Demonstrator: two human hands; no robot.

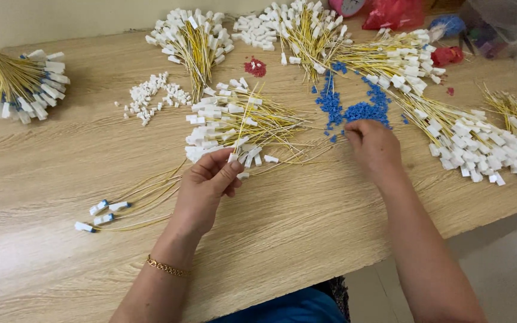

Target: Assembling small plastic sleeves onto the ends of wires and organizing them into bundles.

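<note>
Blue beads (363, 112) under right-hand fingertips (354, 130)

I see a pale, wood-grained table (306, 239). On it lie yellow wires with white connectors (234, 119). Just right of that bundle lies a heap of bright blue beads (360, 110), and beyond it a small red patch (255, 67). Left of the bundle, three connectors carry blue caps (103, 214). I note a gold bracelet (166, 267).
</note>
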